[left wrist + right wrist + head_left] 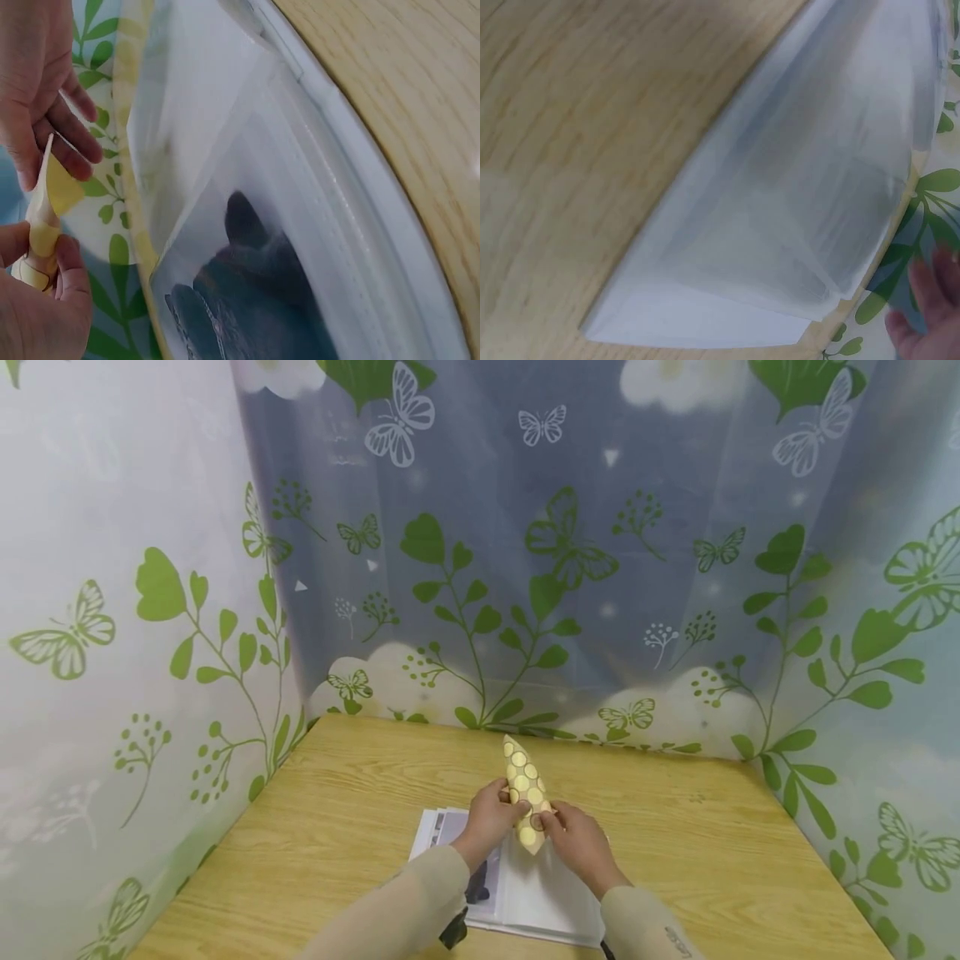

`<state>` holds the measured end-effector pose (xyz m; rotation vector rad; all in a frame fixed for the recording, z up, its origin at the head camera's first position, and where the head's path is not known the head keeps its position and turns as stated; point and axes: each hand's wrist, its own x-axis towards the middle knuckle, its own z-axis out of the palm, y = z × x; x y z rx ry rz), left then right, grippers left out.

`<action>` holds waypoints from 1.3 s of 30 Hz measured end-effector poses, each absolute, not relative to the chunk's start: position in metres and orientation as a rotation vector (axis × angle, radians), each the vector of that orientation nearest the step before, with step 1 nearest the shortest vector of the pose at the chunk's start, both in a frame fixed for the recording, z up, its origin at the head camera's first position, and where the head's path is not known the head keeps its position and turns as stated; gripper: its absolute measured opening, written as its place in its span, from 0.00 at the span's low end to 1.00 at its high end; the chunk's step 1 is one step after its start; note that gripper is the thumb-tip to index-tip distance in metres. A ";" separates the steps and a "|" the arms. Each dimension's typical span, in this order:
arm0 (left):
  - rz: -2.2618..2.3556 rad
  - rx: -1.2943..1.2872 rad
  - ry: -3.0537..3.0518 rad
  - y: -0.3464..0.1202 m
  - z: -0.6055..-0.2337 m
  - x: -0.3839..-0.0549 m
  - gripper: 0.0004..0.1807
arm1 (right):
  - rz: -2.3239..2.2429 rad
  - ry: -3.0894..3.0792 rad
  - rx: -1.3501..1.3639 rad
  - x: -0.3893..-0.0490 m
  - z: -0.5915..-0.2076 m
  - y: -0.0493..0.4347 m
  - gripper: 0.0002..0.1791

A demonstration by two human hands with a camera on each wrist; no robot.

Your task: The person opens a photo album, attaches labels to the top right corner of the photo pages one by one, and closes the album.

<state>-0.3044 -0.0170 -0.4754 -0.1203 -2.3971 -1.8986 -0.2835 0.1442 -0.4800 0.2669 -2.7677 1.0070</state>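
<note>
A slim, folded piece of yellow-dotted paper (518, 781) stands up between both hands, over an opened photo album (551, 889). My left hand (492, 820) pinches its left side, thumb on the dotted face; the left wrist view shows that grip on the curled paper (45, 225) low at the left. At the opposite edge is my right hand (581, 843), its thumb and forefinger on the paper and the other fingers loosely spread. In the right wrist view only some blurred fingers (930, 300) appear. Clear sleeves (810, 195) cover the album's pages, and a picture with a dark figure (247, 292) lies under one.
The album rests on a wood-grain table (360, 793), near its front side. A curtain (480, 568) printed with leaves and butterflies encloses the table at the back and both sides. A black strap (453, 929) shows at the left wrist.
</note>
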 end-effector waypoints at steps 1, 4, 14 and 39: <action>-1.902 -0.103 -2.395 -0.017 -0.476 -0.305 0.27 | 0.976 -2.753 0.263 -0.283 -0.481 0.144 0.23; -1.899 -0.048 -2.383 -0.016 -0.476 -0.305 0.30 | 0.871 -2.682 0.246 -0.282 -0.484 0.142 0.26; -1.961 0.031 -2.301 -0.018 -0.475 -0.306 0.31 | 0.587 -2.486 0.369 -0.276 -0.485 0.123 0.10; -2.421 0.020 -2.028 -0.018 -0.480 -0.306 0.22 | 0.680 -2.471 0.360 -0.271 -0.482 0.119 0.12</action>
